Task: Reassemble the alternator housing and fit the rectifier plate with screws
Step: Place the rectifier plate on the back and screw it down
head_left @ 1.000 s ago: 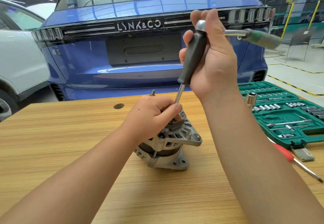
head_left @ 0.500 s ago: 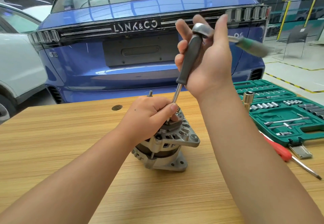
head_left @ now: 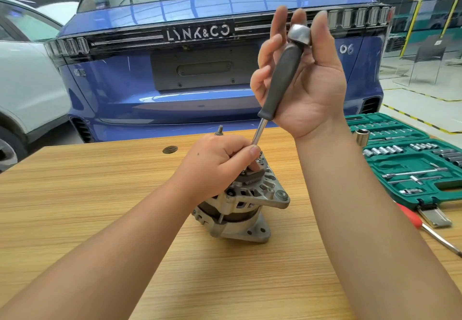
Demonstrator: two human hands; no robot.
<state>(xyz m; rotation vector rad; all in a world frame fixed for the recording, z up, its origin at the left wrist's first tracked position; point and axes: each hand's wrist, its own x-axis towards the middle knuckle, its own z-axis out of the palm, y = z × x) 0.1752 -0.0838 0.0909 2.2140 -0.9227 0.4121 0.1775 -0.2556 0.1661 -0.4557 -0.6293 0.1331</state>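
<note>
So the alternator point(head_left: 240, 207) is sitting upright near the middle of the wooden table point(head_left: 100, 194), finned end up, and the long driver point(head_left: 280, 82) is angled down into the top of it where the rectifier plate point(head_left: 252, 177) goes. Left hand point(head_left: 220, 164) is curled over the top of the housing, thumb and fingertips pinched round the shaft right at the tip to keep it on the fastener. Right hand point(head_left: 305, 79) is nearly flat open, fingers straight up, handle just lying across the palm with the steel cap between the fingertips, so looks like a roll-it-between-the-fingers spin, not a real grip. Can't actually see the screw itself, the left hand covers it, so I'm guessing it's only part way in. If it were me: keep the shaft in line with the screw, it's leaning a fair bit now and that's how heads get chewed, spin it down light, then close the hand properly for the final nip. Room wise, loads of bare table to the left and front. On the right the green socket case point(head_left: 410, 169) and a red screwdriver point(head_left: 425, 229) sit close by that forearm, so watch the elbow
</note>
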